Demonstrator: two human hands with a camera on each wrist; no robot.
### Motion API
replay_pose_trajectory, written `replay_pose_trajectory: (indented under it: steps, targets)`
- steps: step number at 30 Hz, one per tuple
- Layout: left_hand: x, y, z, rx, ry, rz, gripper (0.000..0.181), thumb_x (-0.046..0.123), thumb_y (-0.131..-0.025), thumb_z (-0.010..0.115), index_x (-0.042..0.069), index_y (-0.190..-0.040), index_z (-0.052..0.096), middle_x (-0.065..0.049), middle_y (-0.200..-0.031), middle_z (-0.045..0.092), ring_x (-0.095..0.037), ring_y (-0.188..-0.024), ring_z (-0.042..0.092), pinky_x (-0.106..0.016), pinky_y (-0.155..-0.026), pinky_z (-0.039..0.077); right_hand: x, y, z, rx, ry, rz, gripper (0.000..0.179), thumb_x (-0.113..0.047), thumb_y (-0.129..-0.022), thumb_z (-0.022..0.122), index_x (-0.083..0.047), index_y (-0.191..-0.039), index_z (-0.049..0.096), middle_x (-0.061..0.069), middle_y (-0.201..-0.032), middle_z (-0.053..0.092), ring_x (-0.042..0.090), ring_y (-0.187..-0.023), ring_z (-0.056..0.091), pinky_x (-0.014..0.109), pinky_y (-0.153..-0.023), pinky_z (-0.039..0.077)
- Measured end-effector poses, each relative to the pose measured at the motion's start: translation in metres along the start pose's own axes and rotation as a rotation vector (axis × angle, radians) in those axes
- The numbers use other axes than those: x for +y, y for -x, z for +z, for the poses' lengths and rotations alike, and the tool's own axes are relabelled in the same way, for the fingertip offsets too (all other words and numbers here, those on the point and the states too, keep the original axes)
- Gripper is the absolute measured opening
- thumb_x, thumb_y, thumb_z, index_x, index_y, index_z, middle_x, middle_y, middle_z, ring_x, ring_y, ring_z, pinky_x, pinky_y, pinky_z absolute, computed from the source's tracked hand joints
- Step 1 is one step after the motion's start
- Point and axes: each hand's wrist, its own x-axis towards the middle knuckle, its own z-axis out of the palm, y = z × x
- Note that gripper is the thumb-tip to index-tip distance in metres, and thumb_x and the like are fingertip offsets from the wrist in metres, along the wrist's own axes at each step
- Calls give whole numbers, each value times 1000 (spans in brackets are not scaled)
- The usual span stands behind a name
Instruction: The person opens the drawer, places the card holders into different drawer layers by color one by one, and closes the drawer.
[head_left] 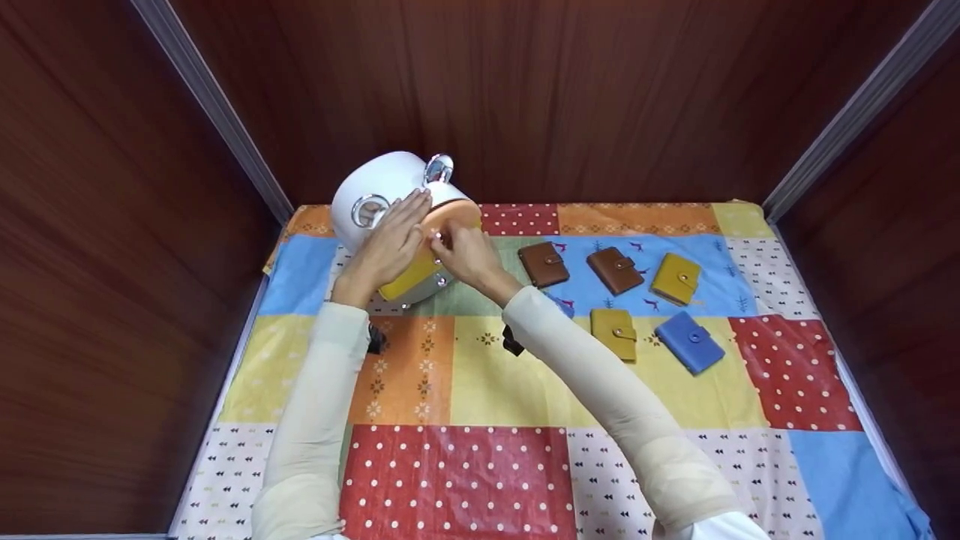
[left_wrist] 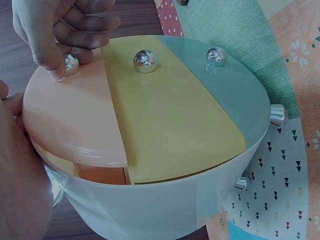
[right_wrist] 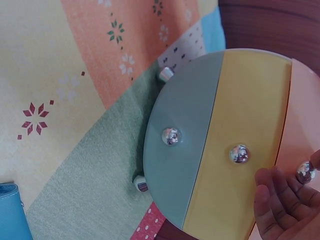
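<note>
A white, rounded drawer box point(head_left: 390, 176) with silver ring-shaped trims stands at the back left. Its front has an orange drawer point(left_wrist: 70, 117), a yellow drawer point(left_wrist: 170, 115) and a grey-green drawer point(left_wrist: 220, 87), each with a silver ball knob. My left hand point(head_left: 386, 244) rests on the white top, fingers straight. With thumb and fingers, my right hand point(head_left: 466, 253) pinches the orange drawer's knob point(left_wrist: 71, 64). In the left wrist view, the orange front stands slightly out from the box, a narrow gap behind its edge.
To the right lie two brown wallets point(head_left: 544, 264), point(head_left: 615, 270), two yellow wallets point(head_left: 676, 278), point(head_left: 613, 334) and a blue wallet point(head_left: 691, 342). Another blue item point(head_left: 561, 304) is partly hidden by my right sleeve. Dark wooden panels point(head_left: 525, 97) enclose the patchwork-covered table point(head_left: 457, 480).
</note>
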Motion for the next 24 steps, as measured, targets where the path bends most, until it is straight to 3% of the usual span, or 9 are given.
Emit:
replay_pose_trajectory:
  steps: [11,24]
  targets:
    - [1,0,-1,37,22,25,47,22,-99,25,9,-144,28,-3,-150,22,-18,-138,14,-33,-112,8,3,6,-2,11,-3,-18,25,-41,-89,49,-19,-81,55,-7,-68,55,11,-58,51,28,-46,40]
    - [1,0,0,8,2,-2,47,23,-100,22,12,-145,22,0,-151,16,-15,-138,10,-32,-112,5,8,12,-2,34,-59,-21,21,-40,-88,51,-20,-83,56,-8,-69,56,9,-58,52,26,-47,41]
